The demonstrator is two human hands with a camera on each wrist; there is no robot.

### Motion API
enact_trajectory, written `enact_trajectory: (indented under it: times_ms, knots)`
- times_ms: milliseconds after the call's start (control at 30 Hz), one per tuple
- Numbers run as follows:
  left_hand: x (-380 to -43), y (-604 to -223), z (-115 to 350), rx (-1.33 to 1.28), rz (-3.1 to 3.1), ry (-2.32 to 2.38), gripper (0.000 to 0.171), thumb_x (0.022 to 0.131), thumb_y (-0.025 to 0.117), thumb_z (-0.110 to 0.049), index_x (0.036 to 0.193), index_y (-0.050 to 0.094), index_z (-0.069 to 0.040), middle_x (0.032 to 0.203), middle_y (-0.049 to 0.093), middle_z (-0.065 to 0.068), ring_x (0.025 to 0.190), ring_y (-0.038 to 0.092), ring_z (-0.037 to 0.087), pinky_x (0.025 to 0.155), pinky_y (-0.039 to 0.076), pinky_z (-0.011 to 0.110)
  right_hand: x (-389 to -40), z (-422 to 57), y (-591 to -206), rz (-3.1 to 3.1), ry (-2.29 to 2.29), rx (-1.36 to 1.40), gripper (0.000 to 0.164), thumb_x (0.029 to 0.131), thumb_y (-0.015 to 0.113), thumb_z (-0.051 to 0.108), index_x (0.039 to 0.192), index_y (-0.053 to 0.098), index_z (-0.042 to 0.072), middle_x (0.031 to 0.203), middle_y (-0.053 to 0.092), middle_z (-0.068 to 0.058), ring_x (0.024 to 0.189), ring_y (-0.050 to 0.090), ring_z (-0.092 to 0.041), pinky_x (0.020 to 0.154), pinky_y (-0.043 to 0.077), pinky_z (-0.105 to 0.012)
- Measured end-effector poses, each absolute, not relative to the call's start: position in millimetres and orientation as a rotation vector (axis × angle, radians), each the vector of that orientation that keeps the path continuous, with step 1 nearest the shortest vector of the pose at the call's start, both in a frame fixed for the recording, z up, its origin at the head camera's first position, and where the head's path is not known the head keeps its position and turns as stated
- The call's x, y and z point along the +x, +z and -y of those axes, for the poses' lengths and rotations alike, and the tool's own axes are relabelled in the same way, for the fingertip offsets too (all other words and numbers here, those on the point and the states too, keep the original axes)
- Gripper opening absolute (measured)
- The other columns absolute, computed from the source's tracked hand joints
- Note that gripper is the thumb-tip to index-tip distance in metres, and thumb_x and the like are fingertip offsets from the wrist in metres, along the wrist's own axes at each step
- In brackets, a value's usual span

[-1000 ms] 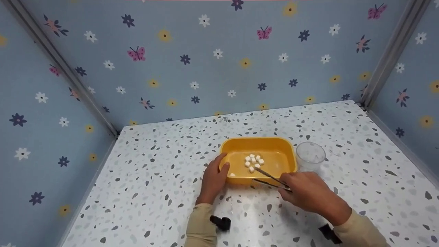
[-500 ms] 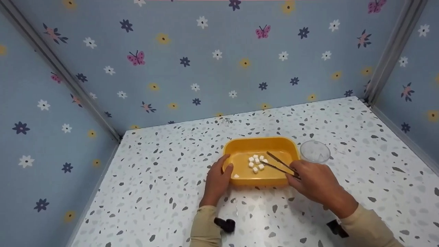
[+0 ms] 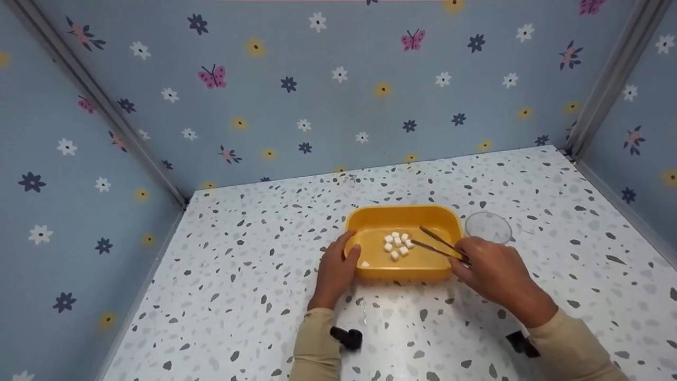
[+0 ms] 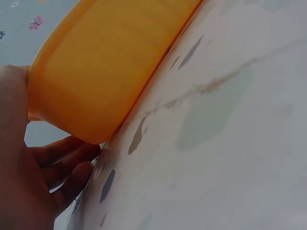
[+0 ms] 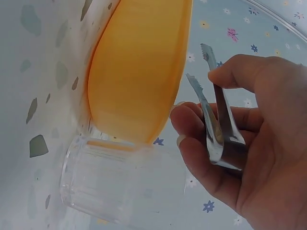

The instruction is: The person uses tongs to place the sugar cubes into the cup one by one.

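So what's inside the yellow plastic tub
Small white cubes lie in the tub, plus one white piece by its near wall, which hides the floor directly behind it.

The place looked like a small booth, closed in on three visible sides. A back panel [image 3: 365, 42], a left panel [image 3: 31, 143] and a right panel [image 3: 650, 95] all carried the same pale blue print of daisies, dark flowers and pink butterflies [image 3: 212, 76]. Grey, metal-looking corner strips, one on the left [image 3: 106, 100] and one on the right [image 3: 611, 79], framed the joins. A white, terrazzo-speckled tabletop [image 3: 227, 296] filled the floor of the booth, meeting the back panel along a straight edge. Whether the booth stood in a home, a lab or a shop could not be told.
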State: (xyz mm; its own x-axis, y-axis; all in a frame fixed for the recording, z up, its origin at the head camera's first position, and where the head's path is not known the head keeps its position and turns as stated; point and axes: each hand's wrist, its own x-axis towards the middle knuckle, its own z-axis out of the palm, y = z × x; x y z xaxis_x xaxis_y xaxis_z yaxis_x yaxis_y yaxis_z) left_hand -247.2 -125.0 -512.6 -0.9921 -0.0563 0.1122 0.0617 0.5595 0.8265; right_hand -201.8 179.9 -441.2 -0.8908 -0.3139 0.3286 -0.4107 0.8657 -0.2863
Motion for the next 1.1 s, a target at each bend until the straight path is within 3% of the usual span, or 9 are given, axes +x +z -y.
enact_trajectory:
  times_ms: [1100]
  knots:
    - [-249,-515,127,-0.04,2.636,-1.418,0.044,0.101,0.054,-0.036,0.144,0.055,-0.026,0.125,0.062,0.006,0.108,0.058,0.021,0.097,0.045,0.046,-226,-161,-452,2.84,0.453,0.55,0.021,0.089,0.075,0.019,0.099,0.071,0.001,0.084,0.062,-0.007,0.061,0.051,-0.018,0.055,0.046,-0.032]
